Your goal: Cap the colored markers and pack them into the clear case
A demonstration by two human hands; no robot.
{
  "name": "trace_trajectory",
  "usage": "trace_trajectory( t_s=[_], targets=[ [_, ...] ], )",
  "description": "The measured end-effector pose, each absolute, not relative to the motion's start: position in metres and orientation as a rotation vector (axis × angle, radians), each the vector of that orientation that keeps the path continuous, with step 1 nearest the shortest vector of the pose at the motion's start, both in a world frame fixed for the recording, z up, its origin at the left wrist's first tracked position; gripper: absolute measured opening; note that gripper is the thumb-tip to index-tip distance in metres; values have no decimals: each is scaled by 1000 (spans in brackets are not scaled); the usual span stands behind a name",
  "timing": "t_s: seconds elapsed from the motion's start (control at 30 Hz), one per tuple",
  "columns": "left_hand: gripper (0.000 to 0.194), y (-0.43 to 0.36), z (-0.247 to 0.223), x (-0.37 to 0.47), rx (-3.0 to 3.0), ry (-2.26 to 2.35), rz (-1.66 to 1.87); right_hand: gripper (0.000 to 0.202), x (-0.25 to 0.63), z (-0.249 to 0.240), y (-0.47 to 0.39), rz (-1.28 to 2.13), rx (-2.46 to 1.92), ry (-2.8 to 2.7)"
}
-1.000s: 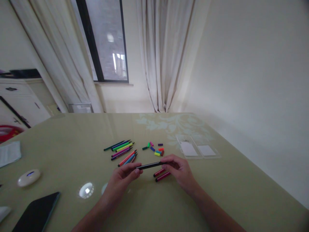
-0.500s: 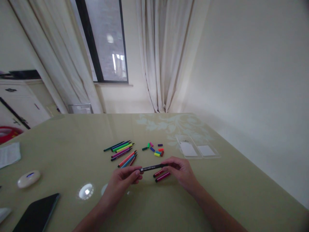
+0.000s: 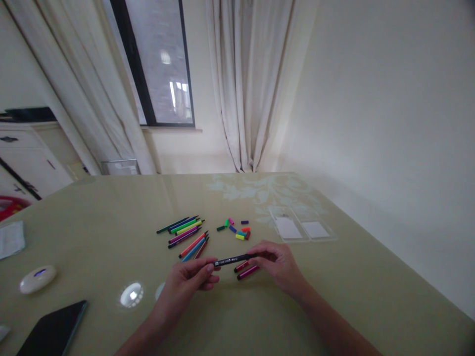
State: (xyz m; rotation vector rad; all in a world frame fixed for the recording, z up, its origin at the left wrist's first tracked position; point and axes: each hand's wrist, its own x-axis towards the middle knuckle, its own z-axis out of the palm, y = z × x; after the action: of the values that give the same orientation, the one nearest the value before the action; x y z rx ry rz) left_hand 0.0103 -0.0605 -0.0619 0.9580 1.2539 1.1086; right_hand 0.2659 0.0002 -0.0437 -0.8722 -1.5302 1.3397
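Black plastic shows between the two hands: a slim black pen, held just above the counter. Both forearms come in from the near edge and slant inward. The left hand has its thumb and index finger pinched on the pen's left end, the other fingers loosely curled beneath. The right hand is turned toward it, palm down, thumb and fingertips closed on the pen's right end.

Just under the right hand's fingertips lie two dark red pens, their right ends hidden by the fingers. Beyond the left hand is a fan of coloured pens without caps, tips away and to the right. Loose caps are scattered beyond the gap between the hands, and past the right hand an open clear case bears white cards. Well to the left of the left hand are a dark flat device, a pale oval object and a glassy disc.

The black pen's long axis runs from hand to hand, nearly crosswise, its right end a little higher in view. White lettering faces up along its barrel; the right hand covers that end, so I cannot tell whether it is capped.
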Motion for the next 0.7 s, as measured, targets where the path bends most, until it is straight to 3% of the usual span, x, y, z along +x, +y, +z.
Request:
trace_trajectory(
  t_s=[0.37, 0.7],
  targets=[
    [56, -63, -51, 17, 972, 1263, 1086, 26, 266, -49, 0, 1411, -834, -1526],
    [34, -60, -55, 2, 1571, 1600, 1122, 13, 293, -32, 21, 945, -943, -1932]
  ],
)
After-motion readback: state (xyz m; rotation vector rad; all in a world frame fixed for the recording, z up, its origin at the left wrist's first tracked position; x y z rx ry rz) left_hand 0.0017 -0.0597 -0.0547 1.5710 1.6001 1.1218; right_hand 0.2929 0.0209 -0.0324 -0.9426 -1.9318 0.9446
